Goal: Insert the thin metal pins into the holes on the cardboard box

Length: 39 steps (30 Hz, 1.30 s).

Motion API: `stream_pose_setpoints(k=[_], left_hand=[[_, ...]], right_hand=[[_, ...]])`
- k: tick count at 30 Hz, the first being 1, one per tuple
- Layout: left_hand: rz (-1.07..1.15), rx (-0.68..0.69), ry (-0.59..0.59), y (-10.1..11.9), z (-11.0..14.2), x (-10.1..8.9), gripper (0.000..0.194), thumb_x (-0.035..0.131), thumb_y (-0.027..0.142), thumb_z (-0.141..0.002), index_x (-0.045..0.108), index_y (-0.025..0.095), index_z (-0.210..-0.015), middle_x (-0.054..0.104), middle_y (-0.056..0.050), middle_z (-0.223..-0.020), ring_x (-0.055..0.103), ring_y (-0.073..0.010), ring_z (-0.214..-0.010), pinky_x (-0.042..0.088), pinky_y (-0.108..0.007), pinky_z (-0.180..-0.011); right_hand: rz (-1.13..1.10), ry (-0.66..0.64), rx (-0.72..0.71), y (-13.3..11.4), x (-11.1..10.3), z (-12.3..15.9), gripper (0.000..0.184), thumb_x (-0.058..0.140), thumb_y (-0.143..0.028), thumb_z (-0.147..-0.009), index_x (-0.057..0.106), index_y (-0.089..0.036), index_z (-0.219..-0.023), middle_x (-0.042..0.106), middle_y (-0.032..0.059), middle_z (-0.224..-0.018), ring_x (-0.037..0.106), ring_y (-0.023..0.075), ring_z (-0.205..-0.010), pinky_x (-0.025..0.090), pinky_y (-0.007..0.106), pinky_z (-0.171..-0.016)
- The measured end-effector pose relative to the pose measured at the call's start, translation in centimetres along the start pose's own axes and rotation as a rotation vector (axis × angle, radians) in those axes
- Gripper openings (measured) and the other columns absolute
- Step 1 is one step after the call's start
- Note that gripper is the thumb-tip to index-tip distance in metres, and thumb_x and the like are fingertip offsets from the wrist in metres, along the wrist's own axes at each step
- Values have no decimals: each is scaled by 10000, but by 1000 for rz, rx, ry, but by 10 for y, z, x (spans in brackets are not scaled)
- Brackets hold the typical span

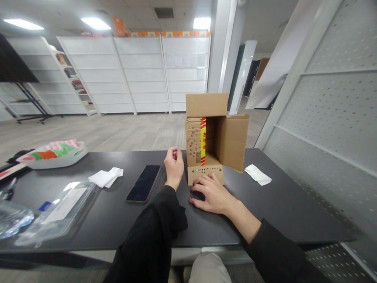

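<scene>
A cardboard box [235,141] stands on its end on the dark table, its opening facing me and its flaps spread. Small grey round heads dot its left flap [193,141]; the bottom flap [206,171] bears rows of dark holes and a few similar heads. My left hand [174,167] is raised just left of the box, fingers curled closed; whatever they hold, if anything, is hidden. Low in front of the bottom flap, my right hand [212,193] has its thumb and fingertips bent toward each other. A thin dark sliver shows at the fingertips, too small to name.
Left of my hands lie a phone [144,183], folded white tissues [106,177], a clear plastic case [61,212] and a plastic bottle [13,218]. A white basket [59,160] sits farther back. Another tissue [258,174] lies right of the box, near a perforated panel [330,106].
</scene>
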<state>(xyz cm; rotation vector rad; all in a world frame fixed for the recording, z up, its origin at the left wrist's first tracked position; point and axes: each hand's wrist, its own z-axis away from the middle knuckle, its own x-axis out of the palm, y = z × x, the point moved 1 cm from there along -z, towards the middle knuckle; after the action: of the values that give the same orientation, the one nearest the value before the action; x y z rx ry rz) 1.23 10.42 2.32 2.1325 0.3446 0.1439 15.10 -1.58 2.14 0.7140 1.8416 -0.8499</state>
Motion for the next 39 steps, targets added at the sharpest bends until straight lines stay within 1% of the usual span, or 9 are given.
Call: stream_pose_setpoints(k=[5, 9, 14, 21, 25, 29, 32, 39], left_hand=[[7, -5, 2, 1, 0, 0, 119, 518, 295, -884, 548, 192, -834, 591, 11, -718, 556, -118, -665, 424, -232, -642], [8, -11, 1, 1, 0, 0, 112, 519, 290, -883, 549, 192, -839, 591, 13, -714, 555, -117, -659, 424, -230, -637], [7, -7, 6, 0, 0, 0, 114, 520, 291, -883, 555, 190, -844, 594, 11, -722, 558, -118, -665, 430, -232, -645], [-6, -2, 5, 1, 0, 0, 114, 519, 291, -883, 558, 191, -844, 598, 10, -726, 561, -120, -672, 428, -233, -646], [-11, -3, 6, 2, 0, -1, 114, 517, 290, -880, 556, 192, -837, 594, 11, -726, 558, -120, -669, 424, -233, -642], [-17, -6, 3, 3, 0, -1, 106, 517, 281, -876, 555, 192, -834, 589, 15, -711, 552, -118, -656, 418, -232, -637], [-12, -8, 5, 4, 0, -1, 102, 521, 281, -873, 556, 193, -834, 590, 13, -710, 554, -120, -657, 419, -234, -640], [-28, 2, 6, 4, 0, -1, 107, 522, 277, -872, 559, 191, -820, 595, 6, -715, 556, -123, -662, 418, -236, -640]], right_hand=[[-4, 3, -2, 0, 0, 0, 279, 684, -447, -831, 690, -198, -957, 657, 65, -1001, 548, 227, -982, 308, 383, -881], [-8, 9, -5, 0, 2, 0, 245, 685, -400, -828, 688, -192, -956, 663, 67, -990, 557, 227, -970, 311, 385, -891], [-13, 11, -10, -1, 2, 0, 284, 702, -430, -801, 688, -190, -952, 668, 75, -986, 562, 233, -961, 319, 387, -892], [1, 58, -34, -2, 2, -1, 159, 632, -308, -831, 684, -178, -907, 677, 64, -891, 577, 212, -899, 332, 371, -864], [-15, 103, -56, -1, 1, -2, 136, 546, -245, -892, 664, -179, -887, 678, 60, -845, 581, 200, -872, 350, 352, -845], [-9, 190, -60, 3, 1, -3, 213, 443, -211, -956, 637, -179, -875, 662, 62, -802, 572, 195, -822, 368, 336, -787], [-12, 297, -42, 8, 1, -3, 224, 421, -221, -972, 623, -184, -882, 658, 61, -805, 567, 196, -798, 382, 338, -776], [-87, 591, 120, 26, 3, -3, 219, 420, -260, -990, 627, -194, -960, 689, 66, -897, 600, 208, -835, 410, 349, -774]])
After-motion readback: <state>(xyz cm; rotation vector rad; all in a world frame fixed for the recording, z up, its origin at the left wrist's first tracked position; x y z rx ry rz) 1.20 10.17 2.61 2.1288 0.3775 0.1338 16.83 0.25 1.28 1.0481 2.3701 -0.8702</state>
